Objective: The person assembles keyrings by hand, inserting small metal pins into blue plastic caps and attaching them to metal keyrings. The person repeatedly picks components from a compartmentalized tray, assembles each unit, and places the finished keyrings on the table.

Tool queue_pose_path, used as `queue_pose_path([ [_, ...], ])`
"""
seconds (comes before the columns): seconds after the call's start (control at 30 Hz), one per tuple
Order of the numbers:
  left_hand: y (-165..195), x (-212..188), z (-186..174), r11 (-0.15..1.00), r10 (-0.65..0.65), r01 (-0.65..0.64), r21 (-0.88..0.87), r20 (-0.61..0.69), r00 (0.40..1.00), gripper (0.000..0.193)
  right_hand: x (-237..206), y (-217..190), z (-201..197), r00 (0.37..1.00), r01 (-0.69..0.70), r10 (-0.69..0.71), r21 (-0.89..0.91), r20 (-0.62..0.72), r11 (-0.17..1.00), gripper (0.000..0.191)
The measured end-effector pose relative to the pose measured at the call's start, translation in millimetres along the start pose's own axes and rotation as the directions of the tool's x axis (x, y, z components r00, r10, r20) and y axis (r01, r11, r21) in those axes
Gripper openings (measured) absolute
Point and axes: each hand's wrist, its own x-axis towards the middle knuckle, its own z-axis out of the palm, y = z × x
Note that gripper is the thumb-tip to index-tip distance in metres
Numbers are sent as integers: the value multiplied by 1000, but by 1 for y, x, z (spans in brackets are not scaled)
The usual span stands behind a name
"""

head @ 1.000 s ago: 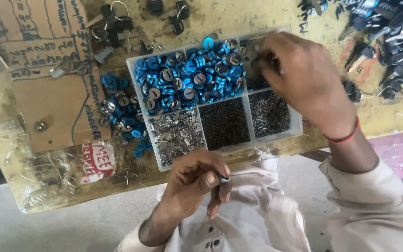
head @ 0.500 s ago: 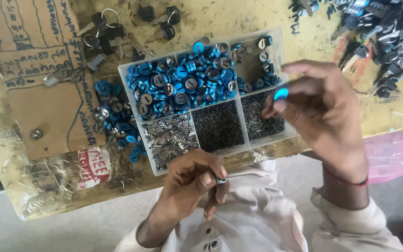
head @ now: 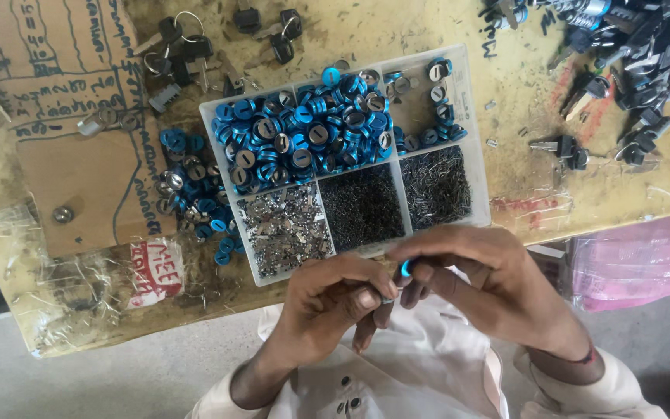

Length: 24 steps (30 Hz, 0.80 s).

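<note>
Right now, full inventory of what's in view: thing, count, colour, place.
Sorting tray: one, clear plastic, compartments, middle of table.
Blue rings: many, blue and silver, tray's big top compartment; fewer top right.
Loose rings: a pile, blue, on table left of tray.
Metal plates: many, silver, bottom left compartment.
Small pins: many, dark, bottom middle and right compartments.
Keys: several, black heads, upper left; more upper right.
Cardboard: one sheet, brown, written on, left.
Table: one, yellowish, worn.
Pink bag: one, lower right.
Left hand: pinching a small part.
Right hand: holding a blue ring against it.
</note>
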Motion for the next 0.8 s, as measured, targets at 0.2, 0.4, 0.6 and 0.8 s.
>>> queue_pose_path([
  [0.2, 3, 1, 4, 996, -1, 3, 87, -18, 1000, 14, 2, 1, 5, 966, -257, 227, 371, 124, 893, 13],
  [0.4, 8, -3, 0, 998, -7, 6, 56, 31, 999, 13, 6, 14, 16, 949, -314, 260, 475, 177, 822, 13],
  [0.6, 1, -12, 0, 999, -32, 32, 1, -45, 998, 16, 9, 22, 12, 932, -327, 182, 512, 313, 794, 13],
  [0.8, 3, -21, 1, 995, -75, 81, 52, -105, 992, 34, 6, 28, 15, 925, -333, 172, 508, 338, 794, 11],
])
